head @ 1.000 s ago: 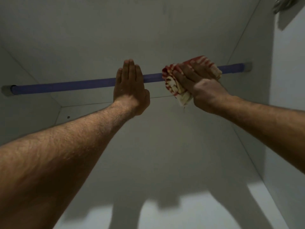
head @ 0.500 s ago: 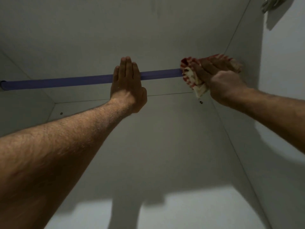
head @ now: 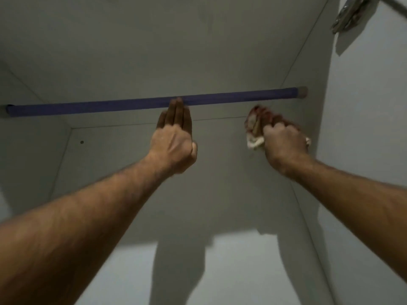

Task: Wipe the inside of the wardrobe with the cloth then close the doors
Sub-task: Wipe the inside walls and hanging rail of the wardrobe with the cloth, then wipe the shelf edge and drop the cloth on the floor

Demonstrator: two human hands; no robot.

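Now that the right hand [head: 284, 144] has dropped off the blue rail [head: 154, 103], fingers clamped on the cloth [head: 255, 126], walls likely come next; the left hand [head: 174, 142] rests flat, fingers together.

Both bare forearms reach up and away; the left hand [head: 175, 142] is flat, fingers straight and pressed together; the right hand [head: 284, 143], farther right, is curled into a fist.

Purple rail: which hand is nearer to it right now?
Left. The left hand is flat and open, its fingertips overlapping the purple rail near its middle. The right hand, bunched around the cloth, sits clearly below the rail near its right end.
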